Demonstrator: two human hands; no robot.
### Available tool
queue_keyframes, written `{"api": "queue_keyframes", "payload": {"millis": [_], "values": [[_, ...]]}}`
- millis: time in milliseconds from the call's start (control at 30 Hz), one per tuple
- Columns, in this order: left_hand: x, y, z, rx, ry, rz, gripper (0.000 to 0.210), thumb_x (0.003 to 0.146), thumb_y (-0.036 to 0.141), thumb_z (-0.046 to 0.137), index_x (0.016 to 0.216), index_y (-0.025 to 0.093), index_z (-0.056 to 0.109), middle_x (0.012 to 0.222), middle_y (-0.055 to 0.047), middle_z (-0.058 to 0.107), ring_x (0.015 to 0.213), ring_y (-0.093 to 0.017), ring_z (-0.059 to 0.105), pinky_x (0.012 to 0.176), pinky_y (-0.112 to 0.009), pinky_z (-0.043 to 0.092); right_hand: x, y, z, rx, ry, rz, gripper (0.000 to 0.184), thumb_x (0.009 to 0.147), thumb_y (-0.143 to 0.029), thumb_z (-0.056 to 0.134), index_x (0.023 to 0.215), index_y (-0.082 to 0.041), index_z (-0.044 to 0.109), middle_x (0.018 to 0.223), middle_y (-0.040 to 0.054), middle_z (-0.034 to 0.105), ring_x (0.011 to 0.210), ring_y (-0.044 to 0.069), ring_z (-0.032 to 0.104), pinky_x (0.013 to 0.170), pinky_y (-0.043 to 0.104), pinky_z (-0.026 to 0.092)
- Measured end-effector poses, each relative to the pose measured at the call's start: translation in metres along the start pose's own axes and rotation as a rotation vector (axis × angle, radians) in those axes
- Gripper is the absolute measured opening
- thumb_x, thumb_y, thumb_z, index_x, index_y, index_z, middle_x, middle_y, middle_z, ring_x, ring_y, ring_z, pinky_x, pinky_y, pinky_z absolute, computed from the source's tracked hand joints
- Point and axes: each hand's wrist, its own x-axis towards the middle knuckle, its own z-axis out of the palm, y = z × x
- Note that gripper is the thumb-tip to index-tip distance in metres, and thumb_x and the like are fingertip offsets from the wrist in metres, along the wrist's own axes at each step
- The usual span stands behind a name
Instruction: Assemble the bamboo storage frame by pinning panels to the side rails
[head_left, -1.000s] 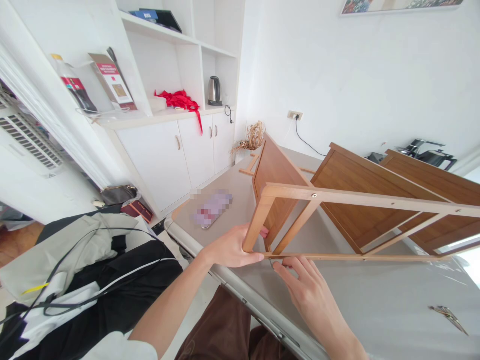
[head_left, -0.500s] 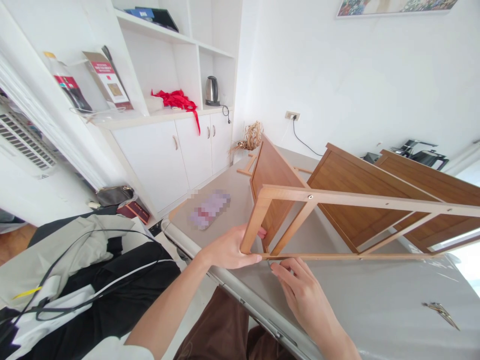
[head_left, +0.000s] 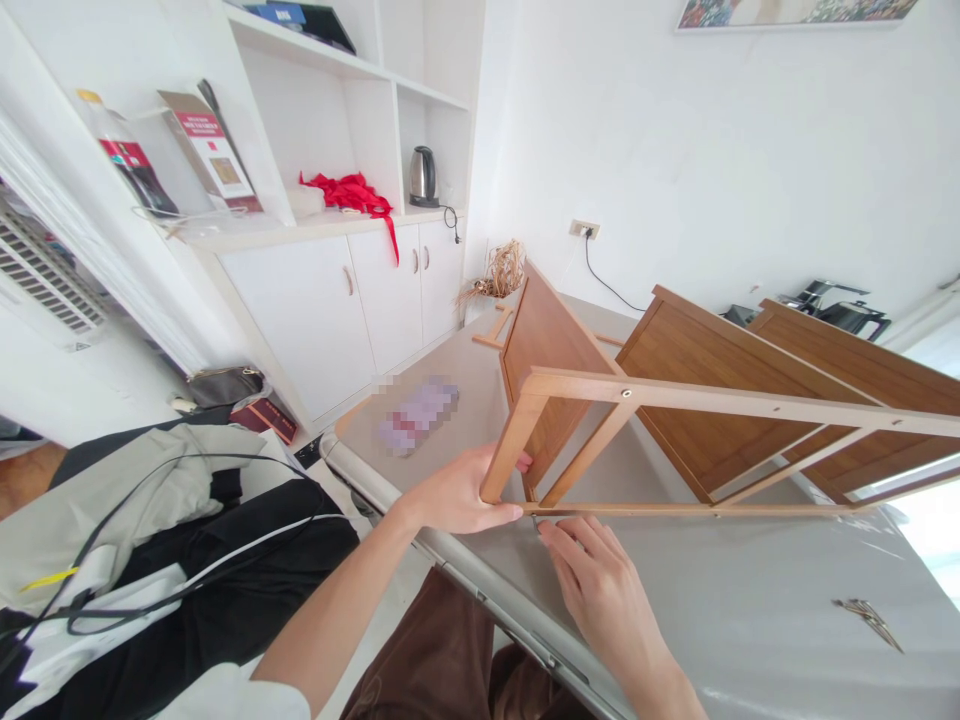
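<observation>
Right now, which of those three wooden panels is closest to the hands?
The leftmost panel, beside the left hand gripping the end of the wooden frame. The middle panel and rightmost panel sit farther along it, to the right.

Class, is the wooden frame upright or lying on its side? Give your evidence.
Lying on its side: the wooden frame has panels standing on edge and one long rail along the tabletop.

Homelike room; kettle [head_left: 424, 178]; clothes [head_left: 97, 487]
</observation>
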Motion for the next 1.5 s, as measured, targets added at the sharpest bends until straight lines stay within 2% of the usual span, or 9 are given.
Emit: {"api": "queue_keyframes", "payload": {"millis": [133,333,400,500,700,867,933,1367,1500], "values": [[0.000,0.000,0.001,-0.001,-0.004,0.006,0.052,0.081,0.035,0.072,0.129,0.022,0.056,0.113,-0.006,0.067,0.112,-0.026,0.064,0.096,-0.038,0.054,-0.009,-0.006,0.013,0.110,-0.007,0.123,0.014,0.102,-0.022,0.051,0.106,-0.023,0.064,0.091,0.0027,0.070,0.080,0.018,0.065,0.075,0.032,0.050],[0.000,0.001,0.001,-0.010,-0.004,-0.001,0.052,0.081,0.033,0.072,0.129,0.022,0.056,0.119,-0.007,0.067,0.111,-0.026,0.065,0.092,-0.036,0.055,-0.012,-0.025,0.031,0.413,-0.023,0.473,0.015,0.103,-0.037,0.047,0.103,-0.026,0.057,0.095,0.0008,0.076,0.088,0.016,0.074,0.063,0.022,0.053],[0.000,0.002,0.001,-0.023,-0.002,0.004,0.052,0.081,0.032,0.072,0.129,0.022,0.056,0.122,-0.007,0.066,0.110,-0.025,0.066,0.093,-0.036,0.055,-0.012,-0.030,0.033,0.445,-0.003,0.521,0.017,0.103,-0.040,0.047,0.102,-0.026,0.057,0.096,0.0012,0.077,0.090,0.016,0.074,0.061,0.020,0.053],[-0.001,0.003,0.000,-0.028,-0.007,0.012,0.051,0.081,0.033,0.071,0.129,0.023,0.056,0.124,-0.006,0.066,0.111,-0.025,0.066,0.094,-0.037,0.054,-0.012,-0.034,0.034,0.399,0.051,0.526,0.019,0.101,-0.041,0.049,0.099,-0.026,0.060,0.092,0.0008,0.077,0.086,0.017,0.075,0.067,0.022,0.055],[0.000,0.003,-0.001,-0.025,-0.007,0.010,0.049,0.081,0.033,0.071,0.127,0.023,0.057,0.125,-0.006,0.067,0.113,-0.026,0.066,0.095,-0.037,0.055,-0.018,-0.032,0.036,0.302,0.107,0.460,0.019,0.101,-0.038,0.051,0.096,-0.024,0.063,0.085,0.0016,0.075,0.077,0.016,0.073,0.067,0.023,0.055],[0.000,0.002,-0.001,-0.038,-0.013,0.013,0.049,0.081,0.033,0.071,0.127,0.024,0.056,0.124,-0.005,0.067,0.113,-0.026,0.066,0.097,-0.037,0.054,-0.019,-0.019,0.029,0.099,0.160,0.156,0.014,0.101,-0.023,0.052,0.106,-0.022,0.065,0.090,0.0055,0.071,0.080,0.018,0.066,0.074,0.030,0.051],[0.000,0.003,-0.001,-0.035,-0.013,0.007,0.050,0.081,0.033,0.072,0.128,0.024,0.056,0.125,-0.005,0.067,0.113,-0.026,0.066,0.097,-0.037,0.053,-0.017,-0.013,0.024,0.038,0.154,0.087,0.015,0.100,-0.018,0.053,0.109,-0.021,0.064,0.092,0.0056,0.070,0.082,0.018,0.064,0.077,0.032,0.050],[0.000,0.005,-0.001,-0.028,-0.007,-0.022,0.051,0.081,0.035,0.072,0.128,0.023,0.057,0.124,-0.007,0.067,0.109,-0.025,0.067,0.089,-0.035,0.056,-0.008,-0.009,0.006,-0.111,0.161,-0.021,0.024,0.099,-0.009,0.050,0.110,-0.020,0.068,0.090,0.0053,0.070,0.079,0.017,0.061,0.072,0.032,0.041],[0.000,0.004,-0.001,0.003,-0.001,-0.022,0.051,0.080,0.035,0.072,0.128,0.022,0.057,0.113,-0.006,0.069,0.109,-0.026,0.067,0.089,-0.035,0.056,-0.008,-0.013,0.002,-0.102,0.164,-0.054,0.026,0.097,-0.006,0.051,0.111,-0.020,0.068,0.091,0.0057,0.070,0.083,0.018,0.062,0.074,0.032,0.041]]}}
